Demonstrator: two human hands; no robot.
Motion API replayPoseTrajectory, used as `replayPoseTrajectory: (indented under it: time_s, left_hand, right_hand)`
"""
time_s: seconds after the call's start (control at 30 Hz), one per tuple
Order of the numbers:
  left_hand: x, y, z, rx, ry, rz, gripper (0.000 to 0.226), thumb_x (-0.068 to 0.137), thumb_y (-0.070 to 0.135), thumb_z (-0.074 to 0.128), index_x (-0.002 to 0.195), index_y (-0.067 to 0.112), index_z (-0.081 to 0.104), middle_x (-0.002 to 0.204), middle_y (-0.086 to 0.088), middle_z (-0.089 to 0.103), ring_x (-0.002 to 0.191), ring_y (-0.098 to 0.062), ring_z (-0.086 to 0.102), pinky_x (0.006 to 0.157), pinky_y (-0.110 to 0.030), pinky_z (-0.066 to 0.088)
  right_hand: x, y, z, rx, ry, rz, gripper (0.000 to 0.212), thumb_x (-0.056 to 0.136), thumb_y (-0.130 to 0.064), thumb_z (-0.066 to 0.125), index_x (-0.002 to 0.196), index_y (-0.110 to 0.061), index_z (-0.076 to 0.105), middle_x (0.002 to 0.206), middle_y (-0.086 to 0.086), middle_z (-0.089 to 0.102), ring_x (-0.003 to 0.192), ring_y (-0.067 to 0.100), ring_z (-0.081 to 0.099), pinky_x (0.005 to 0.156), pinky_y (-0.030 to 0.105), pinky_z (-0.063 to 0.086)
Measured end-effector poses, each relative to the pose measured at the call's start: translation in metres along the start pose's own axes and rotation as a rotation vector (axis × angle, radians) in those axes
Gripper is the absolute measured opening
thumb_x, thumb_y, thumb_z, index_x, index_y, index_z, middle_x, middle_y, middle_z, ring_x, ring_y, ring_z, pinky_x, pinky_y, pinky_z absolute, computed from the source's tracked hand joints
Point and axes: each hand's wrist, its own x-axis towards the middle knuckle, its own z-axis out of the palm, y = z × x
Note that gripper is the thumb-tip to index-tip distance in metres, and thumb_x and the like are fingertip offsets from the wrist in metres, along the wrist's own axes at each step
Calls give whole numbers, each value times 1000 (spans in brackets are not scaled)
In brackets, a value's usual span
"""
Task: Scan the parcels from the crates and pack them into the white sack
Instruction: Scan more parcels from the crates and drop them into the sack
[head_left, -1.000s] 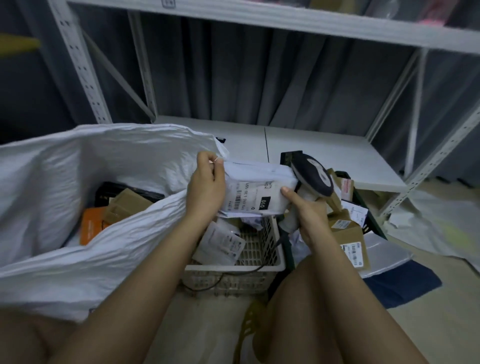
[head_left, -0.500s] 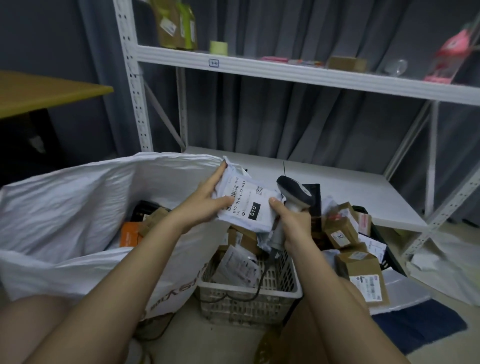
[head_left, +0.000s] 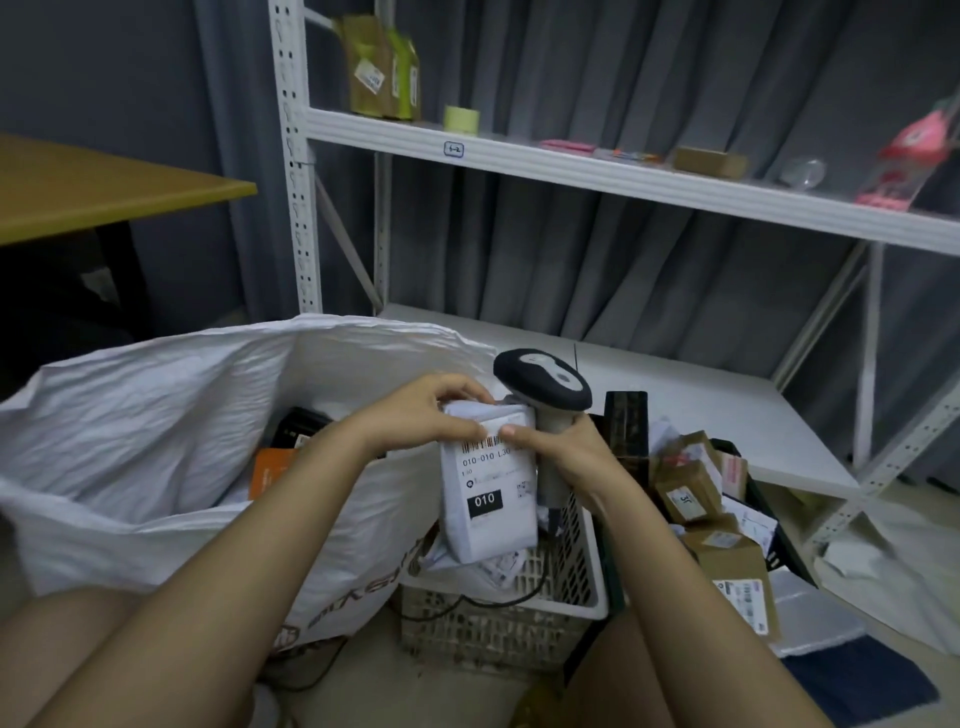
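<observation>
A white soft parcel (head_left: 488, 493) with a barcode label and a black "010" tag hangs upright over the white crate (head_left: 566, 603). My left hand (head_left: 426, 415) pinches its top edge. My right hand (head_left: 566, 457) grips the handle of the barcode scanner (head_left: 543, 384) and its thumb presses the parcel's label near the barcode. The scanner's head stands above the parcel's top. The white sack (head_left: 182, 426) lies open at the left, with an orange box (head_left: 270, 470) and a dark parcel (head_left: 301, 428) inside.
A dark green crate (head_left: 774, 540) at the right holds several brown cardboard boxes (head_left: 735, 582). A white metal shelf (head_left: 623, 171) stands behind, its low board (head_left: 701, 415) just beyond the crates. A wooden table (head_left: 104, 187) is at the left. White and dark bags lie on the floor at the right.
The parcel has turned from tilted to upright, label facing me. My left hand shifted to its top edge, and the scanner rose higher behind it. The camera view tilted up.
</observation>
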Motion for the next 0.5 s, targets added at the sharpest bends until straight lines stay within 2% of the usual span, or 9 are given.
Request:
replayPoseTrajectory:
  time_s: [0.13, 0.2, 0.3, 0.4, 0.5]
  left_hand:
    - [-11, -7, 1, -174, 172, -55, 36, 77, 19, 77, 109, 21, 61, 109, 5, 63, 92, -5, 60, 62, -9, 46]
    - [-16, -11, 2, -229, 263, -77, 48, 76, 25, 77, 118, 22, 55, 114, 9, 59, 95, -2, 57, 61, -8, 46]
    - [-24, -16, 2, -335, 208, -160, 63, 73, 22, 78, 126, 24, 42, 117, 9, 55, 105, -5, 57, 78, -22, 54]
    - [-25, -17, 5, -343, 128, -197, 57, 78, 11, 75, 122, 26, 40, 118, -3, 62, 104, -14, 63, 73, -28, 57]
    - [-21, -12, -4, -308, 230, -161, 54, 80, 13, 74, 118, 29, 40, 121, -4, 61, 102, -17, 64, 77, -36, 57]
  right_hand:
    - [1, 6, 2, 22, 26, 22, 42, 71, -9, 82, 110, -7, 68, 103, 9, 75, 98, 26, 71, 91, 47, 55]
    - [5, 8, 4, 50, 90, 30, 48, 68, -14, 85, 111, -7, 67, 102, 8, 75, 96, 25, 71, 90, 48, 55]
    - [11, 7, 5, 135, 201, 26, 59, 60, -22, 88, 111, -4, 66, 103, 8, 75, 95, 25, 72, 89, 48, 56]
    - [20, 4, 10, 139, 240, 6, 48, 68, -19, 86, 110, -5, 66, 101, 7, 75, 94, 23, 72, 89, 47, 56]
    - [29, -1, 16, 132, 306, -6, 51, 76, -32, 80, 120, -13, 62, 111, 3, 72, 102, 20, 68, 95, 46, 53]
